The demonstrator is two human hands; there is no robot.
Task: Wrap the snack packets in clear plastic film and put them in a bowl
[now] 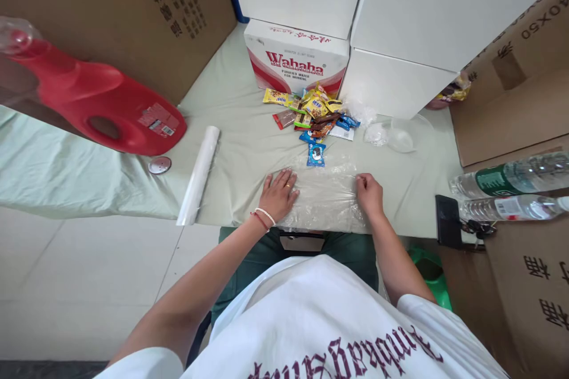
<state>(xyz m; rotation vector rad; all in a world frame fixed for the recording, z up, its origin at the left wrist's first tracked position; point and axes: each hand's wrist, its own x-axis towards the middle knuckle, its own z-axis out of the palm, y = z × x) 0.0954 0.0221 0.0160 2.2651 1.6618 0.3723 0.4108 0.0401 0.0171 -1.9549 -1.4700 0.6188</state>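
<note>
A thin, clear plastic sheet (326, 192), possibly a flat bag, lies creased on the cloth at the table's front edge. My left hand (278, 194) rests on its left side, palm down with the fingers stretched out. At the right edge of the sheet, my right hand (370, 194) is closed, and creases in the plastic run toward it. Just beyond the sheet lies a small blue snack packet (316, 154), in front of a heap of wrapped snacks (315, 108) in yellow, red, green and blue.
A white plastic roll (199, 174) lies to the left, near a round lid (159, 165) and a red jug (106, 103). Behind the snacks stands a Wahaha box (297, 59). Crumpled clear plastic (376, 134) and two water bottles (524, 174) are on the right, with a black phone (448, 221).
</note>
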